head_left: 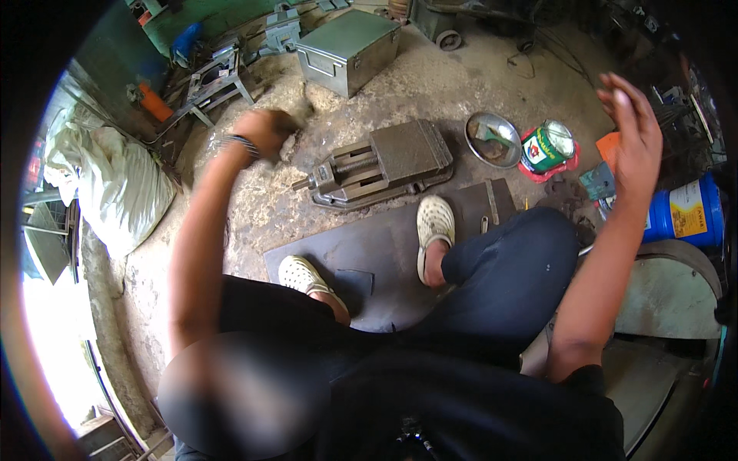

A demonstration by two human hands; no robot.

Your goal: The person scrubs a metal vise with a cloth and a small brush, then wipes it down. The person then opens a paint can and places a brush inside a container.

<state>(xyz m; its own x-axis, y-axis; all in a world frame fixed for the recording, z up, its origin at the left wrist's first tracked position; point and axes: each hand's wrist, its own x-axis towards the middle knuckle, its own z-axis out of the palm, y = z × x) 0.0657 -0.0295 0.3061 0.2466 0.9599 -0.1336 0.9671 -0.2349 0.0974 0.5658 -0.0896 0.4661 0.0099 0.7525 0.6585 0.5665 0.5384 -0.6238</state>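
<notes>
My left hand [261, 132], with a dark bracelet at the wrist, is raised to the left of a machine vise [411, 154] and smeared by motion. Its fingers look closed around something dark and blurred that I cannot make out. Over on the right, my right hand [636, 142] is lifted with its fingers stretched out and nothing in them. The vise lies on the floor ahead of my feet, its screw [355, 166] toward the left. Nearest my right hand are a green and white can [544, 152] and a round metal bowl [478, 146] with a brush-like tool inside.
A dark metal sheet [384, 300] lies under my shoes. Farther off stand a metal box [350, 50] and a small metal stand [219, 81]. A white sack [115, 180] slumps at the left. A blue bucket [703, 211] and a rounded metal machine cover [665, 296] are at the right.
</notes>
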